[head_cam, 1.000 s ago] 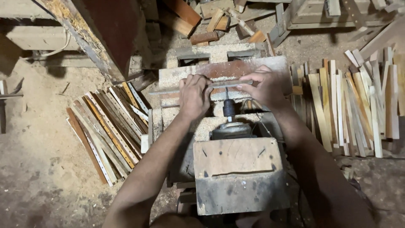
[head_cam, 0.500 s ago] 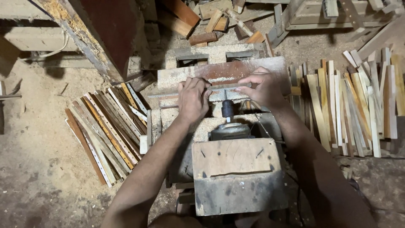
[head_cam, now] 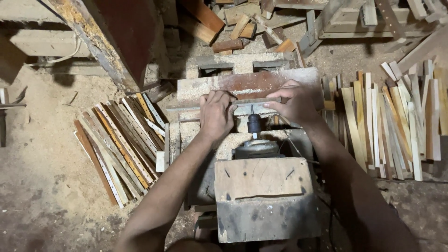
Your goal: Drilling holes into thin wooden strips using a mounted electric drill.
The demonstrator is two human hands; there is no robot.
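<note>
Both my hands hold one thin wooden strip (head_cam: pixel 255 101) flat across a dusty work plate (head_cam: pixel 261 82). My left hand (head_cam: pixel 216 114) grips the strip's left part, and my right hand (head_cam: pixel 296 101) presses on its right part. Between the hands a black drill chuck (head_cam: pixel 254 124) points at the strip's near edge. The chuck sticks out of a round motor (head_cam: pixel 257 149) mounted behind a worn wooden box (head_cam: pixel 265 198).
A pile of drilled strips (head_cam: pixel 120 147) lies on the sawdust floor to the left. Plain pale strips (head_cam: pixel 390 123) are spread out to the right. Scrap wood blocks (head_cam: pixel 242 23) lie beyond the plate, and a rusty slanted beam (head_cam: pixel 100 39) rises at upper left.
The strip and both hands have shifted slightly to the left along the plate. The view has also drifted a little.
</note>
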